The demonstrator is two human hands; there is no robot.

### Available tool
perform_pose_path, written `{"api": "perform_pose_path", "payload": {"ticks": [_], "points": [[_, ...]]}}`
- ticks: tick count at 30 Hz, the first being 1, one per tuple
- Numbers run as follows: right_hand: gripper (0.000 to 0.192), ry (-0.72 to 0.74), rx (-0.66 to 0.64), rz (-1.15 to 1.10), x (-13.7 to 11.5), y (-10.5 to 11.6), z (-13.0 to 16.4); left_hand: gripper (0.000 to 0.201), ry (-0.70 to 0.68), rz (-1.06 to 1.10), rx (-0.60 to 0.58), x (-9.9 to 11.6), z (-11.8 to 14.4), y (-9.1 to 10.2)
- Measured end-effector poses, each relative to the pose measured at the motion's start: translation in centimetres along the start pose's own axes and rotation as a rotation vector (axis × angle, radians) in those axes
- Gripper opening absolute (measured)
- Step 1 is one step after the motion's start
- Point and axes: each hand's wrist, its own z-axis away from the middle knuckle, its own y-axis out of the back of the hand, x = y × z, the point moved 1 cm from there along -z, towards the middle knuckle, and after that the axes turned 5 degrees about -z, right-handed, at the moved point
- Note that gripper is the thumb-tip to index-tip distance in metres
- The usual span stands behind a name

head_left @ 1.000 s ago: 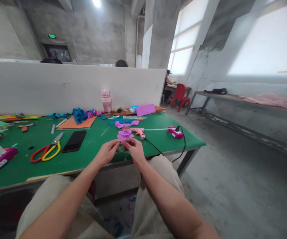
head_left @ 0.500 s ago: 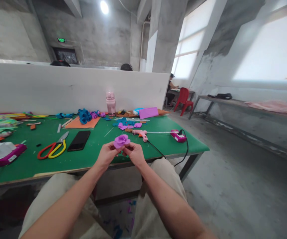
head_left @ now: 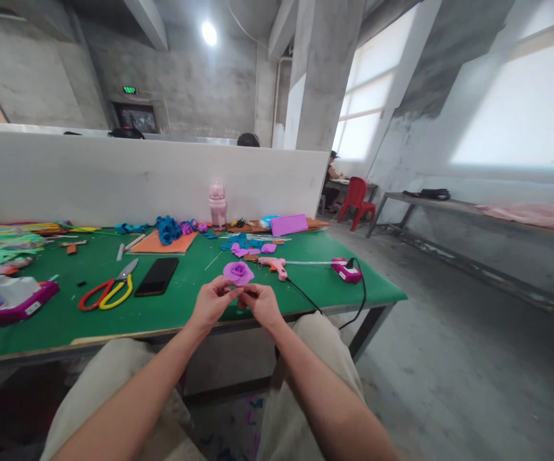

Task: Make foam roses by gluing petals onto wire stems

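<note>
A purple paper flower [head_left: 238, 273] with layered petals is held up over the front edge of the green table. My left hand [head_left: 213, 301] pinches it from the left at its lower side. From the right, my right hand [head_left: 259, 303] pinches it with thumb and fingers too, and the fingertips of both hands meet under the bloom. Whatever lies beneath the petals is hidden by my fingers. Just behind and to the right rests a pink glue gun [head_left: 275, 265]. Blue and purple paper petals [head_left: 243, 247] lie behind the flower.
Red-and-yellow scissors [head_left: 108, 291] and a black phone [head_left: 157, 276] lie on the left. A pink bottle [head_left: 218, 206] stands by the white partition [head_left: 161, 169]. The glue gun's cord runs to a magenta power strip [head_left: 346, 270] near the table's right end.
The flower has tilted so its face turns more toward me, and the hands have closed in beneath it. The whole view has shifted slightly, moving things a little down and right.
</note>
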Motion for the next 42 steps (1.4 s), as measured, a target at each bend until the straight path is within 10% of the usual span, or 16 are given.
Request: {"api": "perform_pose_path", "payload": {"ticks": [9, 19, 34, 42], "points": [[0.024, -0.067, -0.022, 0.038, 0.5, 0.0, -0.1, 0.019, 0.037, 0.010, 0.121, -0.1, -0.1, 0.2], [0.033, -0.155, -0.056, 0.002, -0.2, 0.0, 0.2, 0.023, 0.144, 0.102, 0.000, 1.6, -0.5, 1.2], [0.025, -0.218, -0.316, 0.202, 1.4, -1.6, -5.5, 0.014, 0.195, -1.073, 0.353, -3.7, -18.9, 24.4], [0.017, -0.106, -0.396, 0.381, 0.6, -1.5, -3.6, 0.016, 0.300, -0.641, 0.242, -9.8, -24.7, 17.8]]}}
